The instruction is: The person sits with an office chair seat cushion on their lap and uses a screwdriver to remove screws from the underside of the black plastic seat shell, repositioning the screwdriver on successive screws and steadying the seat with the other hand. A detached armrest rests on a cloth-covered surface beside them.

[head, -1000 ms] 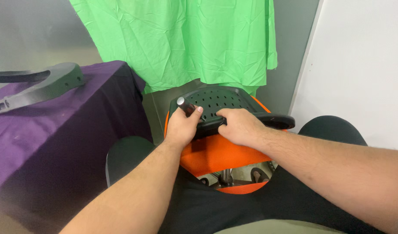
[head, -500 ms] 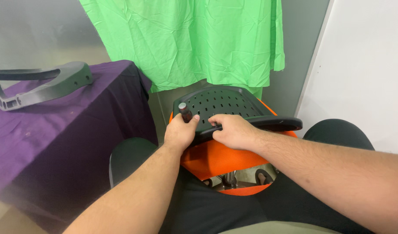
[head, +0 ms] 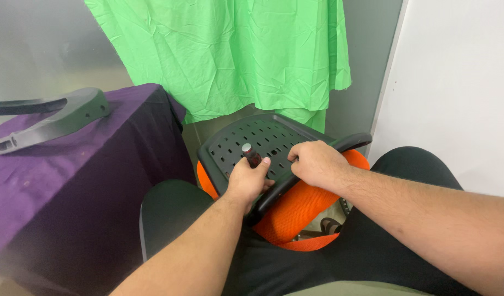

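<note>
Big stuff first: green cloth (head: pixel 230 55) hangs at the back, a purple-draped table (head: pixel 71 181) sits on my left with a grey curved part (head: pixel 49 118) on it. In my lap is the chair seat (head: pixel 252 145), flipped so the black perforated plate faces up and the orange cushion (head: pixel 295 211) hangs below, probably so the underside is reachable. My right hand (head: pixel 317 164) clamps the plate's edge to steady it. My left hand (head: pixel 246 178) is wrapped tight around a tool handle (head: pixel 249 154); its tip is hidden, so I can't tell what it is.
</note>
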